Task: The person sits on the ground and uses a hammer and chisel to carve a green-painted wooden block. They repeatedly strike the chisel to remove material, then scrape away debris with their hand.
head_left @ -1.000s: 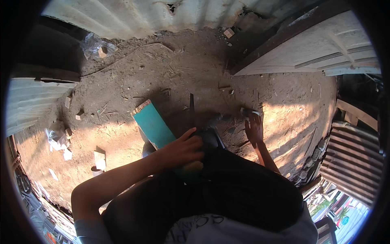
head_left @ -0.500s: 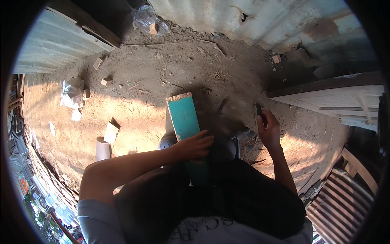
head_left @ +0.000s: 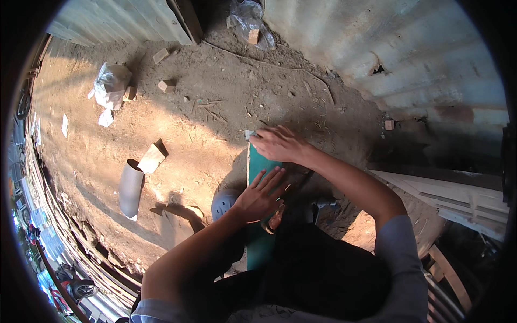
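Observation:
A teal painted board [head_left: 261, 255] lies lengthwise between my legs. My right hand [head_left: 277, 144] is curled over its far end, gripping a small pale grey piece [head_left: 249, 134], too small to identify. Nearer to me on the board, my left hand [head_left: 261, 195] rests with its fingers stretched out. Beside the board is a grey clog with holes [head_left: 223, 204] on my foot; darker items right of it are in shadow and unclear.
Corrugated metal sheets [head_left: 420, 54] edge the dirt ground [head_left: 204, 102]. A white panel [head_left: 458, 199] is at the right. A grey tube [head_left: 131, 189], wood offcuts [head_left: 151, 157], a white bag [head_left: 110, 86] and clear plastic [head_left: 247, 16] lie around. Long poles line the left edge.
My right hand has moved from low at the right, where it held a small item, up and left onto the board's far end. My left hand stays on the board. The view has turned leftward.

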Demonstrator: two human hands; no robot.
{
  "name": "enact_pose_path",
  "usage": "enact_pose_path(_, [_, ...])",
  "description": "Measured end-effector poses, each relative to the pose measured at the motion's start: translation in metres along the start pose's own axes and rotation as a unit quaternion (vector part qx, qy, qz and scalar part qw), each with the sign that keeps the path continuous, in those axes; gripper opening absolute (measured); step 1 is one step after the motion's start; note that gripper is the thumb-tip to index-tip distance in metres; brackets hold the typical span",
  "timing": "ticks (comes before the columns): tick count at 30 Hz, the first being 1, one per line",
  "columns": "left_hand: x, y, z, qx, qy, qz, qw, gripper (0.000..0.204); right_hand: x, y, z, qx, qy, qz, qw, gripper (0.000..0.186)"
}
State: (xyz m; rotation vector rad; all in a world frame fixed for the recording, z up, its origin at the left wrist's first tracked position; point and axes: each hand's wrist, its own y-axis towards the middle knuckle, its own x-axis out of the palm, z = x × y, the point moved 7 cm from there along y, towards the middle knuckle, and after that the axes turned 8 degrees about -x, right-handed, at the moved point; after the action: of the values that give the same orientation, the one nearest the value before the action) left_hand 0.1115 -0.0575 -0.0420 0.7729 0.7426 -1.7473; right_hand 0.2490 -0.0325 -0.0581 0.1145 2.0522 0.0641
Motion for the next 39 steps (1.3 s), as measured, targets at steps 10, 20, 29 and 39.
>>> enact_pose_path(10, [0.022,0.007,-0.022,-0.114,-0.108,0.05,0.986,0.068,0.02,-0.008,0.016,-0.016,-0.024,-0.152,0.988,0.017])
enact_pose_path(20, [0.032,0.005,-0.023,-0.144,-0.056,0.093,0.984,0.07,-0.014,-0.078,0.046,0.064,-0.033,-0.176,0.982,0.017])
enact_pose_path(29, [0.024,-0.006,-0.033,-0.537,-0.091,0.1,0.833,0.121,-0.061,-0.02,0.024,0.068,0.057,0.068,0.994,0.019])
enact_pose_path(39, [0.023,0.001,-0.034,-0.513,-0.12,0.157,0.835,0.122,-0.071,-0.063,0.046,0.171,0.067,0.102,0.978,0.023])
